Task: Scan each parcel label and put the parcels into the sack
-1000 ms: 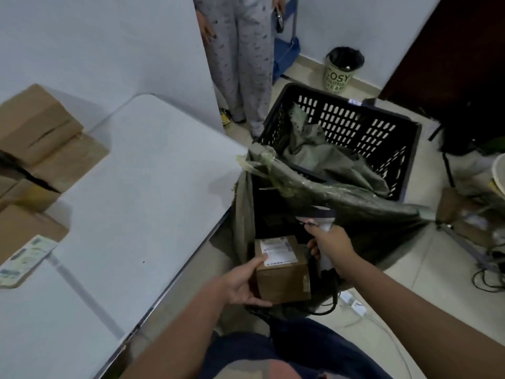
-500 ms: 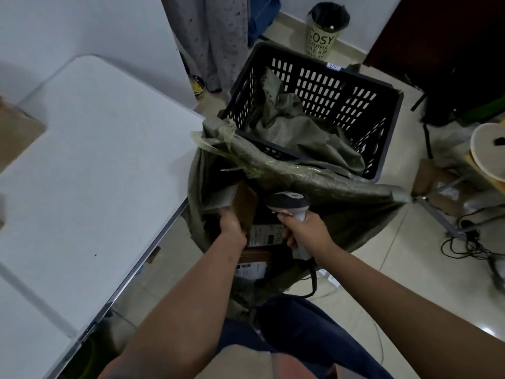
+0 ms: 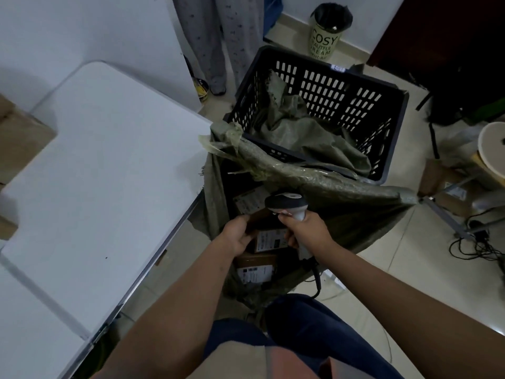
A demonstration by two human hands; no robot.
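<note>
An olive woven sack point(image 3: 322, 184) hangs open between the white table and a black basket. My left hand point(image 3: 235, 236) reaches into its mouth, fingers curled on the lower edge of a brown parcel point(image 3: 250, 202) that tilts label up. Two more labelled parcels lie deeper in the sack, one point(image 3: 270, 241) just below my hands and another point(image 3: 255, 270) nearer my knees. My right hand point(image 3: 306, 232) grips a grey handheld scanner point(image 3: 287, 203), its head over the sack and right beside the held parcel. The scanner's cable drops toward the floor.
The white table point(image 3: 95, 173) runs along the left, with cardboard boxes point(image 3: 19, 143) at its far left edge. The black slotted basket point(image 3: 328, 86) behind the sack holds another green sack. A person's legs point(image 3: 218, 39), a bin point(image 3: 326, 34) and floor cables point(image 3: 478, 247) are nearby.
One second ago I held the parcel above my lap, scanner at its label. Since then my left hand carried it forward and down into the sack; the scanner hand followed over the opening.
</note>
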